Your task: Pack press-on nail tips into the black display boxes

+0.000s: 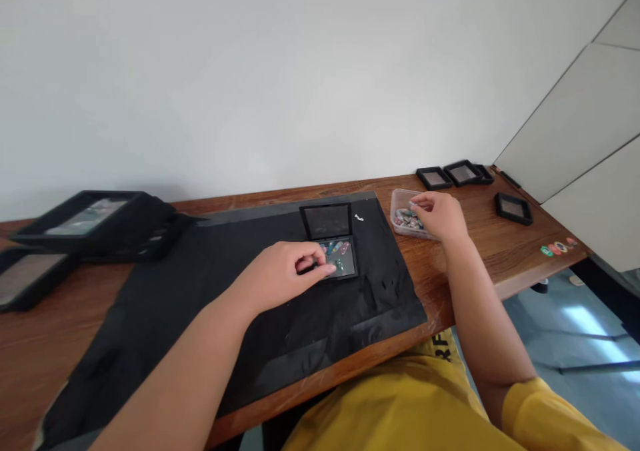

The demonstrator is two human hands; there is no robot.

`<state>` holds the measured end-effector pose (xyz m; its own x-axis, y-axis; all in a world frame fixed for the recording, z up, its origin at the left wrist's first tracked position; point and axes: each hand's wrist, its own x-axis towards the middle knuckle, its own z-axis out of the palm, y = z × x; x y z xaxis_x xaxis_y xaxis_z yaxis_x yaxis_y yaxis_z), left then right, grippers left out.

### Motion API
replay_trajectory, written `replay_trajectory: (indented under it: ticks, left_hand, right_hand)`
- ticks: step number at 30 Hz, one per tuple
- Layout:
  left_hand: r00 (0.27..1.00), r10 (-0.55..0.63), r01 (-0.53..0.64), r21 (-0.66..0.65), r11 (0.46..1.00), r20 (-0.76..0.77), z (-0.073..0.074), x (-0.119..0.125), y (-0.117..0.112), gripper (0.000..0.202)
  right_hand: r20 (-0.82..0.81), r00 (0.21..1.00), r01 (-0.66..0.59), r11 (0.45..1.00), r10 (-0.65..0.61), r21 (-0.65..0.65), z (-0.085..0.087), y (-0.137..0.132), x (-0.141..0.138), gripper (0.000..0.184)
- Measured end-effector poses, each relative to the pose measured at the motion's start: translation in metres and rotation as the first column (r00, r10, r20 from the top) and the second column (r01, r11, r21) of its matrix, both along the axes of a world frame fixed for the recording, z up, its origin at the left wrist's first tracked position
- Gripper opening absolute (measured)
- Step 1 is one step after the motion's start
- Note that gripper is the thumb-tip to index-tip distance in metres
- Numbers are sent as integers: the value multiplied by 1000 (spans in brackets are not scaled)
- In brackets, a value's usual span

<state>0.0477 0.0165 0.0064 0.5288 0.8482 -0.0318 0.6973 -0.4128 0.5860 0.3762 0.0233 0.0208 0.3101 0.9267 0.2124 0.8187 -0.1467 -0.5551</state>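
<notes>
A small black hinged case (341, 269) lies on the black mat with its lid (328, 221) raised. Inside are several small, glossy, oval pieces (336, 247), blue and pink, that look like false nails. My left hand (293, 271) is at the case's left side, thumb and fingers closed over its inner area; what they hold is hidden. To the right, a clear plastic tub (400, 201) contains many similar multicoloured pieces (407, 218). Above its right side, my right hand (443, 214) pinches a small pale piece (412, 204) between thumb and fingertips.
The black mat (175, 304) covers much of the wooden table (480, 258). Black window-topped boxes are stacked at left (85, 221); several smaller frames (463, 172) stand at the back right. A white scrap (359, 218) and colourful stickers (557, 248) lie farther right. A wall rises behind.
</notes>
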Motion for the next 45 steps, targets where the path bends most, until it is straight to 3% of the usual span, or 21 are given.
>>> replay_trajectory:
  ticks: [9, 12, 14, 16, 18, 20, 23, 26, 30, 36, 45]
  left_hand:
    - [988, 135, -143, 113, 983, 76, 5, -10, 4, 43]
    - [985, 156, -165, 130, 978, 79, 6, -11, 5, 43]
    - [983, 170, -179, 133, 975, 77, 6, -12, 6, 43]
    - [981, 181, -190, 137, 972, 76, 5, -13, 7, 43]
    - [980, 185, -194, 140, 971, 76, 5, -14, 8, 42]
    - [980, 186, -194, 137, 971, 72, 4, -15, 9, 41]
    - [980, 191, -197, 123, 973, 54, 3, -15, 10, 41]
    - [980, 196, -200, 111, 974, 41, 4, -15, 9, 42]
    - [980, 195, -197, 94, 976, 29, 5, -13, 9, 43]
    - [982, 189, -191, 74, 979, 24, 5, -14, 9, 44]
    - [985, 170, -171, 74, 982, 21, 3, -14, 10, 44]
  right_hand:
    - [-58, 998, 16, 999, -14, 36, 0, -1, 2, 11]
    - [-67, 998, -7, 990, 17, 141, 1, -3, 1, 13]
    - [-42, 994, -89, 964, 103, 249, 3, -6, -4, 16]
    - [31, 971, -233, 917, 236, 323, 6, -12, -15, 18]
    - [85, 912, -406, 858, 401, 313, 7, -18, -30, 18]
    - [55, 800, -593, 772, 598, 231, 5, -24, -47, 17]
    - [-8, 606, -781, 597, 795, 185, -3, -27, -67, 19]
    - [-60, 484, -859, 487, 873, 160, -13, -26, -75, 19]
    - [-165, 402, -901, 421, 901, 106, -21, -23, -77, 16]
    - [-228, 404, -908, 418, 886, 13, -28, -20, -81, 10]
    - [-200, 504, -856, 516, 840, 10, -30, -19, -82, 12]
